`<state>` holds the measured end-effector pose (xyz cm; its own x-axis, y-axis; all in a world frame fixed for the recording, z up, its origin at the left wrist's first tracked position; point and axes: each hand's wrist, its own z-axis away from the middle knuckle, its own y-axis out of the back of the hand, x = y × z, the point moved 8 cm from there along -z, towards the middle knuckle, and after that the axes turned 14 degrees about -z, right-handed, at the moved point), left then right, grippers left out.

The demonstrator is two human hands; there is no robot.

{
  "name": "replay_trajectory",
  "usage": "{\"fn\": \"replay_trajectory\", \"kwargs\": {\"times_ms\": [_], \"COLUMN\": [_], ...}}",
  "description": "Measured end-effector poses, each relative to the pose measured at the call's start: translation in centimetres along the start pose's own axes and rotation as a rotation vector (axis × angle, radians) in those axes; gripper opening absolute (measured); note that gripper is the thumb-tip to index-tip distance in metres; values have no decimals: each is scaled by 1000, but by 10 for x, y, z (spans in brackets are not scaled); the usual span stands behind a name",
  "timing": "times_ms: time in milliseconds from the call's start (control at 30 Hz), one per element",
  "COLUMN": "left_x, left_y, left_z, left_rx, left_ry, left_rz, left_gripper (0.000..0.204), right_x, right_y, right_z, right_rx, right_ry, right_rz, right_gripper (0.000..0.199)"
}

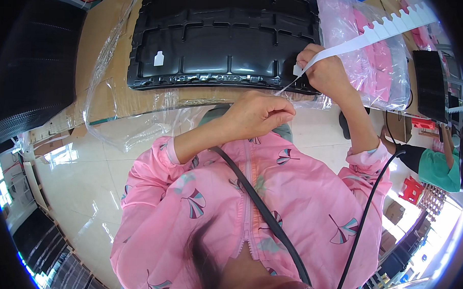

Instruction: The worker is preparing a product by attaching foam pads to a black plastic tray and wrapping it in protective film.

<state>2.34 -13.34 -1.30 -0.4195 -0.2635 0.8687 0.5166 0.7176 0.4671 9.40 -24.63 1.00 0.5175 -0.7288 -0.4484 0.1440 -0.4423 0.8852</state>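
Pinching a white label [297, 70], the right hand [323, 71] is reaching over a glossy, ribbed black tray [219, 44] on cardboard [89, 48]. Above floor tiles [77, 185], the left hand [255, 114] is curling closed near a notched strip [373, 38].

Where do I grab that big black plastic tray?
The black plastic tray is probably best held by its near rim, left of the middle, from the person's side: that long edge faces them, and the right hand is at the near right corner.

A cardboard-covered table [95, 30] carries a black tray [209, 44], with clear film [97, 63] to its left and pink goods [379, 68] under clear plastic [398, 81] to its right.
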Motion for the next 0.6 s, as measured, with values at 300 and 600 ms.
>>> {"fn": "replay_trajectory", "kwargs": {"times_ms": [300,600], "left_x": [5,4], "left_y": [33,39], "left_z": [-6,-7], "left_rx": [295,333], "left_ry": [-48,-42], "left_rz": [-174,-173], "left_gripper": [11,10], "right_x": [3,-5], "right_y": [3,2], "right_z": [5,3], "right_rx": [70,89], "right_ry": [3,104], "right_rz": [-58,50], "right_gripper": [6,8]}}
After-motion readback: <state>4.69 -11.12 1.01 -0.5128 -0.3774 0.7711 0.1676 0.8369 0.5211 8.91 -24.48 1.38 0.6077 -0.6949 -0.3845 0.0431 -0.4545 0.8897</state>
